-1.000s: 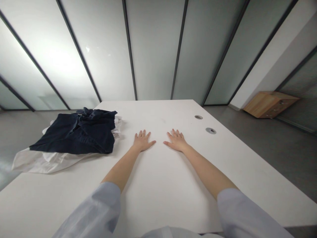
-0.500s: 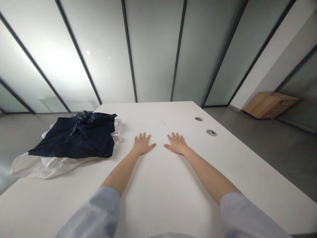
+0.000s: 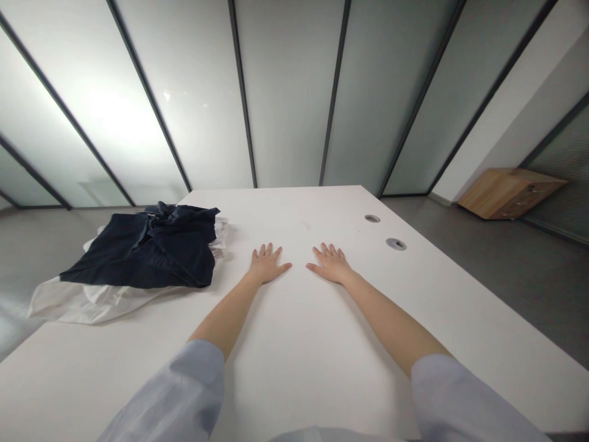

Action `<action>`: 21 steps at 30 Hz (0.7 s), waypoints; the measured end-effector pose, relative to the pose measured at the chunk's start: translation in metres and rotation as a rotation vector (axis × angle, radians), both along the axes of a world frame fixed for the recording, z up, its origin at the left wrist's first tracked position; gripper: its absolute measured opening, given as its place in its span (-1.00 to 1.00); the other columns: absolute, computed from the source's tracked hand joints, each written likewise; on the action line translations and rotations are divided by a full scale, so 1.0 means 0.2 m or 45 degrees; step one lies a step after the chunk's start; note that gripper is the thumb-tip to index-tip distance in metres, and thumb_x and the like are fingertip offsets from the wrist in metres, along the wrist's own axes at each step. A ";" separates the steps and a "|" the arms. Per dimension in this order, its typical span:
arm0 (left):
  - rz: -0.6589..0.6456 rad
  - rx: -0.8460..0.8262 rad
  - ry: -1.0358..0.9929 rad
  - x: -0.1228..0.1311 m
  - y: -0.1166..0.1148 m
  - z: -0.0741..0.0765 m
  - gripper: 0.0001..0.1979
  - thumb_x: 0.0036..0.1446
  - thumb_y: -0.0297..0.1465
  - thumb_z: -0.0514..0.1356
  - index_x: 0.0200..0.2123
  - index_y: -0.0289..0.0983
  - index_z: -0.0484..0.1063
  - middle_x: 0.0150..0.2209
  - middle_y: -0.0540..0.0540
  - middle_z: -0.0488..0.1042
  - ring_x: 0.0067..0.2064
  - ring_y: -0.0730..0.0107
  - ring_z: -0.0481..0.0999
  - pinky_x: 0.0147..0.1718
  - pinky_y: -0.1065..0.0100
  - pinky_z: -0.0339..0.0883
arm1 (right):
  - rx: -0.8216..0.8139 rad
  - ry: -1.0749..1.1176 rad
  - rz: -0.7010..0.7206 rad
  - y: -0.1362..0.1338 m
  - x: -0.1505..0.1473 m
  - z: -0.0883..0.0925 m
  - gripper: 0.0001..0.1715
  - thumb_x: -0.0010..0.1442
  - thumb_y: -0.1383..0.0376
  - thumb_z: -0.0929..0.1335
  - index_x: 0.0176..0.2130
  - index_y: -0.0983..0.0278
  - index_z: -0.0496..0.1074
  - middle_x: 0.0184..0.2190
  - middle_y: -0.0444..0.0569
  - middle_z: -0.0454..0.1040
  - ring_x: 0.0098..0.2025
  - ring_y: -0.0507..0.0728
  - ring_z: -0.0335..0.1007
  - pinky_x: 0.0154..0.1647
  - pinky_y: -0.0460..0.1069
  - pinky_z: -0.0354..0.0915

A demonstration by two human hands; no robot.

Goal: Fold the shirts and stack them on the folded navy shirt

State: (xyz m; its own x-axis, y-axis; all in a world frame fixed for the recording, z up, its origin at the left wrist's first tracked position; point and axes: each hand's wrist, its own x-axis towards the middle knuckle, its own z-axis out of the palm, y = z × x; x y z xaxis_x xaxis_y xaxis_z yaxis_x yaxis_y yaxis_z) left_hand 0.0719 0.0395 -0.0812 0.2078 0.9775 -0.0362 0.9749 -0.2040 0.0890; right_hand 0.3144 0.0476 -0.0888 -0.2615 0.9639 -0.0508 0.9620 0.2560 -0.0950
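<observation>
My left grip (image 3: 265, 265) and right grip (image 3: 330, 265) lie fully open, palms down on the white desk (image 3: 294, 374), holding nothing, simply resting. Near my left grip, a crumpled navy garment (image 3: 147, 252) sits bunched on white fabric (image 3: 78, 304) that overhangs the edge.

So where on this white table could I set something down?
Bare white tabletop lies between the left hand and right hand, and right of the two round metal grommets. It's crowded at left, under the crumpled navy garment piled on white cloth.
</observation>
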 end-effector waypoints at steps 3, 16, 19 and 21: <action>0.000 -0.023 0.003 0.00 0.00 0.02 -0.13 0.12 0.21 -0.20 0.36 -0.16 -0.04 0.39 -0.23 -0.15 0.37 -0.13 -0.17 0.25 -0.13 -0.23 | -0.003 0.001 -0.002 0.00 0.00 0.00 0.01 0.17 -0.31 0.05 0.36 0.20 -0.03 0.39 0.15 -0.16 0.37 0.44 -0.28 0.30 0.32 -0.29; -0.004 -0.024 0.017 0.00 -0.01 0.03 -0.12 0.12 0.22 -0.24 0.36 -0.17 -0.04 0.39 -0.24 -0.15 0.38 -0.10 -0.18 0.25 -0.12 -0.24 | -0.048 0.001 -0.017 -0.02 -0.01 0.04 -0.05 0.21 -0.26 0.01 0.37 0.20 -0.04 0.39 0.12 -0.17 0.39 0.40 -0.32 0.31 0.29 -0.29; -0.003 -0.032 0.037 0.00 -0.01 0.02 -0.13 0.12 0.22 -0.26 0.36 -0.16 -0.04 0.39 -0.23 -0.17 0.38 -0.09 -0.19 0.26 -0.11 -0.24 | -0.052 -0.026 -0.005 -0.02 0.00 0.05 -0.04 0.21 -0.25 -0.01 0.37 0.21 -0.06 0.39 0.12 -0.18 0.39 0.40 -0.33 0.30 0.28 -0.28; -0.008 -0.039 0.041 -0.01 0.00 0.01 -0.13 0.13 0.22 -0.27 0.36 -0.16 -0.05 0.39 -0.22 -0.17 0.38 -0.09 -0.18 0.26 -0.10 -0.25 | -0.053 -0.039 -0.002 -0.01 0.00 0.04 -0.04 0.21 -0.25 -0.02 0.37 0.22 -0.07 0.39 0.12 -0.18 0.39 0.40 -0.33 0.31 0.28 -0.28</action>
State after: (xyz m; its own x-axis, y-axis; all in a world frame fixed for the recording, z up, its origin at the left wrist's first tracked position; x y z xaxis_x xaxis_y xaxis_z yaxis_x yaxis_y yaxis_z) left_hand 0.0706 0.0392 -0.0790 0.2124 0.9745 -0.0728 0.9761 -0.2080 0.0636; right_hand 0.3139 0.0447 -0.0802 -0.2576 0.9612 -0.0986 0.9650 0.2508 -0.0763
